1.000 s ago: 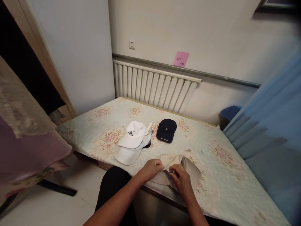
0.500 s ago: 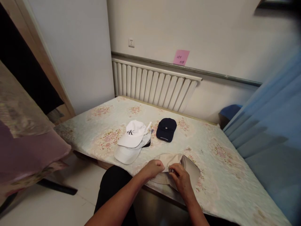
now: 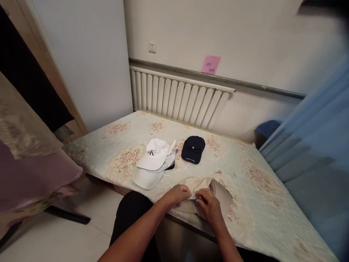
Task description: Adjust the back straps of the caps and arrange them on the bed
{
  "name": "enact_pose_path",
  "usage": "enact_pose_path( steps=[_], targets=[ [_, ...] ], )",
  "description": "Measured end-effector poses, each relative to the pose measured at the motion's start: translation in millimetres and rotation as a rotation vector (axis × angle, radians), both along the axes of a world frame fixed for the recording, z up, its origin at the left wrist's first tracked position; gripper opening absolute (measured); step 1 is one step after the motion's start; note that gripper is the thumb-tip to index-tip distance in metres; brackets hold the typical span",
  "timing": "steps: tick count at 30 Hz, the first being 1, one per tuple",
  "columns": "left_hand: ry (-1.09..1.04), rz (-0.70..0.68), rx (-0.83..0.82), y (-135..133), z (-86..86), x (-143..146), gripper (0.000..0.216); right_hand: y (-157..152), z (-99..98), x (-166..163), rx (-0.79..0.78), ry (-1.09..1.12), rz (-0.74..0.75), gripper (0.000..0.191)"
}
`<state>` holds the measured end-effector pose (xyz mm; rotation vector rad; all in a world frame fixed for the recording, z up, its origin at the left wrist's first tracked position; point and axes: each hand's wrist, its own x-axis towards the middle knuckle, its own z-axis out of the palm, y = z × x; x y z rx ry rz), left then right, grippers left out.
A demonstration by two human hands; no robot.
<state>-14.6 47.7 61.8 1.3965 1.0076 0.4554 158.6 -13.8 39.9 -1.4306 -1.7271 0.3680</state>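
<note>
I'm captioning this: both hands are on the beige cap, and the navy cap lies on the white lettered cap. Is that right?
No: the head view shows the navy cap lying on the floral cover, beside the white lettered cap. The rest is right.

Bare left hand point(image 3: 178, 194) and bare right hand point(image 3: 209, 204) close together, both gripping

The long bare left forearm point(image 3: 137, 228) enters at the bottom edge and slants up to the right; its wrist looks nearly straight; the left fingers curl inward, thumb side towards the other hand; the bare right forearm point(image 3: 227, 243), less of it in sight, slants up to the left; the back of the right hand shows, knuckles bent, thumb and forefinger drawn into a pinch; a narrow gap parts the two hands; the forearms spread wide apart towards the elbows, which lie out of view.
</note>
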Motion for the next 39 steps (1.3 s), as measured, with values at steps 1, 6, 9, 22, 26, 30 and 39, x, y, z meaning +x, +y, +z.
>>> enact_pose_path(
  steps=[1, 6, 9, 22, 26, 30, 39],
  targets=[
    [-0.001, -0.007, -0.002, 0, -0.3, 0, 0.013, 0, 0.0, 0, -0.003, -0.002, 0.003, 0.018],
    [-0.023, -0.043, -0.01, 3, -0.9, -2, 0.014, 0, 0.1, 0, 0.0, -0.013, 0.0, 0.019],
    [-0.026, -0.044, -0.007, 3, -2.5, -2, 0.014, 0, 0.5, 0, 0.0, -0.018, -0.003, 0.019],
    [-0.014, -0.035, -0.008, 2, -4.2, -2, 0.016, -4, 10.4, -6, -0.043, -0.084, 0.016, 0.018],
    [0.004, -0.002, 0.012, -1, -5.3, -1, 0.017, -4, 12.3, -7, -0.047, -0.096, 0.048, 0.017],
    [0.03, 0.045, 0.012, -2, -9.4, 3, 0.014, -3, 11.8, -6, -0.038, -0.095, 0.07, 0.016],
    [-0.014, 0.072, -0.057, -7, -7.6, 4, 0.014, -3, 13.5, -9, -0.057, -0.067, 0.088, 0.013]
  ],
)
